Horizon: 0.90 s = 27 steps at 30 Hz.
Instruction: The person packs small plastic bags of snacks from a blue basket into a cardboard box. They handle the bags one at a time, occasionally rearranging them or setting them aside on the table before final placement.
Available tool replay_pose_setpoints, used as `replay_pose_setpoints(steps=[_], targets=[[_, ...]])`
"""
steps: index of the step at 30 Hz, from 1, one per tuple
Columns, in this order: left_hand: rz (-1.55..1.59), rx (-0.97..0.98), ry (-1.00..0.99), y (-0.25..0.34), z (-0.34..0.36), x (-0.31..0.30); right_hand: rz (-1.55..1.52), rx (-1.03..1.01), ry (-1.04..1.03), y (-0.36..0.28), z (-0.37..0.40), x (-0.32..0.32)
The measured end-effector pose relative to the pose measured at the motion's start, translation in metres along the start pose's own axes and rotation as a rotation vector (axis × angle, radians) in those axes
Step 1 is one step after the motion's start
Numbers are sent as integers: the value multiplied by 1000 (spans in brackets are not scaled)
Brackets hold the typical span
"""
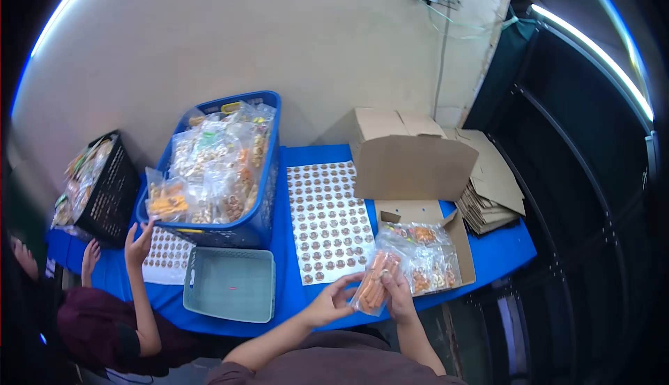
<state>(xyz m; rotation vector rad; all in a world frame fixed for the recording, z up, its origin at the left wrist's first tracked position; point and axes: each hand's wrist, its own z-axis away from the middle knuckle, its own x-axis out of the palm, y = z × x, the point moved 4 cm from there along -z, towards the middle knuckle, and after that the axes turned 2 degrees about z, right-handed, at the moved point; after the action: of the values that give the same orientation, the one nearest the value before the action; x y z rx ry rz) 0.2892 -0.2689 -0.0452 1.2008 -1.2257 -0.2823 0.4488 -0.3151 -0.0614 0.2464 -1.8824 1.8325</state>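
Observation:
A clear plastic bag of orange stick-shaped snacks [373, 289] is held up between my two hands, tilted, over the table's front edge. My left hand [330, 304] grips its left side, fingers closed against the plastic. On the right side, my right hand [401, 300] pinches the bag, thumb across its front. Just behind it stands an open cardboard box [463, 254], its lid raised. Several clear snack bags [424, 254] lie inside this box, partly hidden by the bag I hold.
A sheet of round stickers [329, 219] lies on the blue tabletop [317, 155]. Leftward are a green-grey basket [230, 284], a blue basket [272, 169] heaped with snack bags, and a black crate [115, 190]. Folded cardboard [491, 176] is stacked right. A co-worker's hand [138, 245] touches the blue basket's bags.

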Motion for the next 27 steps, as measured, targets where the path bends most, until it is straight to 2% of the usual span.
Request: replay_pose_setpoints(steps=[2, 4, 6, 8, 9, 11, 12, 13, 15, 18, 20, 23, 25, 27], targets=[[32, -102, -33, -33, 13, -7, 59, 42, 90, -6, 8, -4], [62, -204, -56, -46, 19, -11, 242, 193, -45, 6, 13, -10], [-95, -236, -135, -50, 22, -10, 237, 152, -8, 8, 14, -5], [-139, -258, -80, -58, 18, -13, 377, 99, -87, 13, 10, -2], [-125, -244, 45, -52, 14, -13, 536, -44, -116, 10, 5, 0], [-207, -213, 285, -41, 0, -10, 493, 5, -142, 17, 0, -5], [-214, -215, 287, -42, -8, -8, 457, 54, -169, 22, -3, -8], [-229, -180, 354, -43, -15, -9, 297, 116, -153, 30, -4, -12], [-278, -109, 455, -55, -29, -8, 297, 146, -156, 25, -8, -25], [-179, -19, 538, -86, -54, 4, 241, 174, -189, 11, -16, -51], [-157, -59, 534, -105, -72, 17, 279, 177, -206, -4, -17, -74], [-255, 48, 642, -126, -96, 37, 334, 229, -195, -3, -21, -130], [-72, -51, 606, -138, -121, 44, 299, 245, -187, -20, -27, -151], [-164, 4, 594, -137, -142, 63, 210, 223, -150, -38, -34, -168]])
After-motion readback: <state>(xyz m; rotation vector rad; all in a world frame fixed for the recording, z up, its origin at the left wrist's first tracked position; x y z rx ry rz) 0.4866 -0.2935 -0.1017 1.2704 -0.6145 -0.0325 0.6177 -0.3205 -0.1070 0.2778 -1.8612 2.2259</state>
